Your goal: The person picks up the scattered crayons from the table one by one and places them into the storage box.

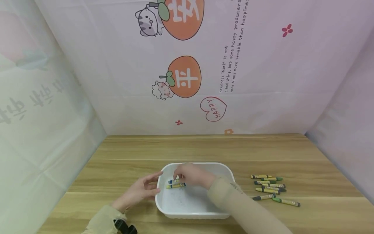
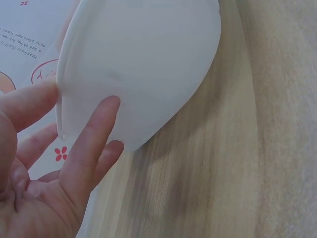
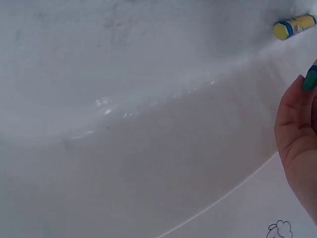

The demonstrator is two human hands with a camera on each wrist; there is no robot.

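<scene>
A white plastic basin [image 1: 187,206] stands on the wooden table. Inside it, near its left end, my right hand [image 1: 194,175] reaches down and pinches a green-tipped crayon [image 3: 310,80]; much of that crayon is hidden or out of frame in the right wrist view. A yellow crayon [image 1: 173,186] with a blue band lies on the basin floor just below those fingers. At the left end of the basin is my left hand [image 1: 140,190], its extended fingers [image 2: 89,144] touching the outer wall and rim.
To the right of the basin, several crayons [image 1: 270,186] in yellow wrappers lie loosely in a group on the table [image 1: 128,149]. Printed white cloth [image 1: 122,110] hangs behind the table and along both sides. A black strap [image 1: 122,226] circles the left wrist.
</scene>
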